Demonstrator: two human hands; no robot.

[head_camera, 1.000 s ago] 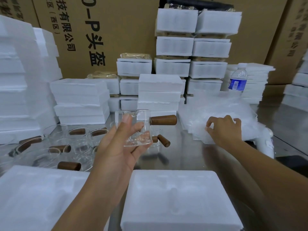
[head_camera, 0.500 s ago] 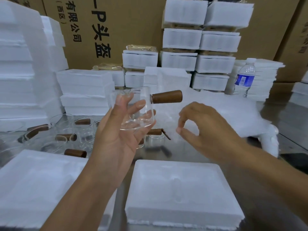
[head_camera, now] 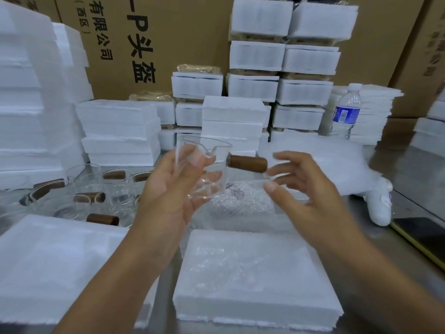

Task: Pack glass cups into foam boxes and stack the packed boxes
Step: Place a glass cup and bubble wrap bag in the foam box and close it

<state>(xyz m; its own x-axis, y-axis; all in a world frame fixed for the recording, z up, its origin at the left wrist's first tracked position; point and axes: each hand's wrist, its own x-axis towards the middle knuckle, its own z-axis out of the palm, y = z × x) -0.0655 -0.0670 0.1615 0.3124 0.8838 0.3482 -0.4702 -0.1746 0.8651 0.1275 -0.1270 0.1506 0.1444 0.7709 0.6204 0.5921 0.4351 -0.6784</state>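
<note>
Your left hand (head_camera: 168, 189) grips the glass cup (head_camera: 207, 174) round its body, fingers curled on the far wall and thumb on the near one. It hangs in the air between your hands, above the steel table (head_camera: 397, 189) and just behind the open foam box (head_camera: 252, 297).

The cup looks thin-walled and light, smooth enough to slip and likely to chip on a knock, so keep the grip around the body rather than on the rim. The wooden handle (head_camera: 248, 163) is the surer second hold; it is rougher and will not skid.

The cup stands mouth up, slightly tilted, with the pouring spout (head_camera: 212, 153) seemingly facing you. Its long axis runs through the handle, nearly level, pointing right toward your right hand (head_camera: 313, 196).

That hand pinches the edge of a clear bubble-wrap piece (head_camera: 240, 201) between thumb and bent fingers, just beside the handle's tip, and the wrap droops below the cup. More cups (head_camera: 84, 189) wait on the left.
</note>
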